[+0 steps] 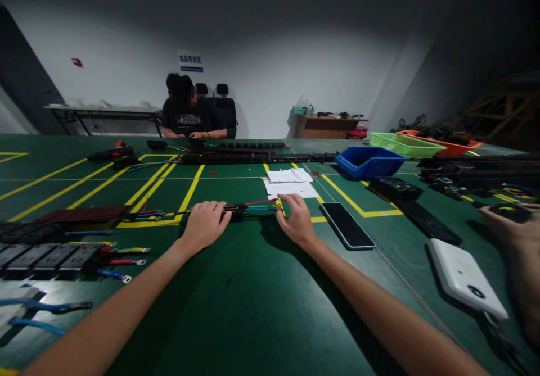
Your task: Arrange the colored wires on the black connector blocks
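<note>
My left hand [206, 222] is closed around a bundle of thin wires [248, 207] lying across the green table. Red, blue and dark strands run from it to the right. My right hand [297, 221] pinches the right-hand ends of these wires between thumb and fingertips, where something small and yellow shows. More wire ends [147, 215] with small lugs stick out to the left of my left hand. A dark strip [82, 213] lies farther left, partly lined up with them. How my left fingers wrap the bundle underneath is hidden.
Black socket strips [50, 258] with lugged wires lie at left. A phone [348, 225], white power bank [466, 277], blue bin [370, 161] and green bin [405, 144] stand at right. White papers [291, 189] lie ahead. Another person's hand [512, 241] is at far right; a person [189, 114] sits opposite.
</note>
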`<state>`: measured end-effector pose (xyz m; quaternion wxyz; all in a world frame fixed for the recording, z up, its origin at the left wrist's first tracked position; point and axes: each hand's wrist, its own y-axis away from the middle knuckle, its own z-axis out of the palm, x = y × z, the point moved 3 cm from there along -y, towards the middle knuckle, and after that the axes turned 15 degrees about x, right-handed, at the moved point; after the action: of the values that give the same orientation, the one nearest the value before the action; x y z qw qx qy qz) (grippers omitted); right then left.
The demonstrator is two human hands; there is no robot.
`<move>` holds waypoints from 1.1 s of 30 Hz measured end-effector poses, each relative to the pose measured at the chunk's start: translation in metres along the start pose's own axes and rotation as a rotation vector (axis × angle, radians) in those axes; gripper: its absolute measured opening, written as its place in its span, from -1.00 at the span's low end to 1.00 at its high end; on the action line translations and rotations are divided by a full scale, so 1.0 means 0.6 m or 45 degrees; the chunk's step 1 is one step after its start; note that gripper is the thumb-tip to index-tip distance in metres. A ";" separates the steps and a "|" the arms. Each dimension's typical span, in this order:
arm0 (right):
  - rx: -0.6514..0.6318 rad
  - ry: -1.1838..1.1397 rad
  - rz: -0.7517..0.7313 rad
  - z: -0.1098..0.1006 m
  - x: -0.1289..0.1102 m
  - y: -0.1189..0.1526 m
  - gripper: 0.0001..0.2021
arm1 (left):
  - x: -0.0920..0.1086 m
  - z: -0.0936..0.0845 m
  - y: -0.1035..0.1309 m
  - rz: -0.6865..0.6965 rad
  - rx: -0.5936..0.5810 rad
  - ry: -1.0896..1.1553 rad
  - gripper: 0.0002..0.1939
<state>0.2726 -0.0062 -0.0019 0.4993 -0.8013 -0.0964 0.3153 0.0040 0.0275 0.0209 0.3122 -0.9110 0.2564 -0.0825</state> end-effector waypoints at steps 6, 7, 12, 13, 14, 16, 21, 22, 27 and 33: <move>-0.015 0.029 0.034 -0.001 0.000 -0.001 -0.81 | 0.000 0.001 0.000 -0.004 -0.003 0.008 -0.45; -0.047 0.053 0.058 0.002 0.004 0.000 -0.83 | 0.000 0.000 0.000 -0.005 -0.003 0.007 -0.45; -0.228 0.165 0.124 0.016 0.017 0.007 -0.83 | 0.000 0.000 0.001 -0.005 -0.006 0.016 -0.44; -0.246 0.181 0.120 0.017 0.018 0.007 -0.82 | 0.000 0.000 0.001 -0.006 -0.005 0.018 -0.43; -0.259 0.195 0.115 0.017 0.018 0.007 -0.81 | -0.001 0.001 0.001 -0.007 -0.004 0.021 -0.43; -0.282 0.225 0.107 0.017 0.016 0.007 -0.80 | -0.002 0.001 0.001 -0.008 -0.003 0.026 -0.43; -0.330 0.290 0.107 0.016 0.013 0.006 -0.77 | -0.002 0.002 0.001 -0.004 -0.003 0.024 -0.43; -0.332 0.293 0.106 0.016 0.013 0.006 -0.77 | -0.002 0.002 0.001 -0.004 -0.002 0.022 -0.43; -0.364 0.270 0.109 0.020 0.017 0.009 -0.73 | 0.000 0.001 0.000 0.002 0.009 -0.002 -0.43; -0.320 0.216 0.116 0.018 0.016 0.007 -0.74 | 0.000 0.000 0.001 0.005 0.003 0.007 -0.44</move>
<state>0.2728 0.0043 -0.0130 0.3866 -0.8848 -0.0562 0.2542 0.0038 0.0268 0.0203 0.3127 -0.9099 0.2590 -0.0848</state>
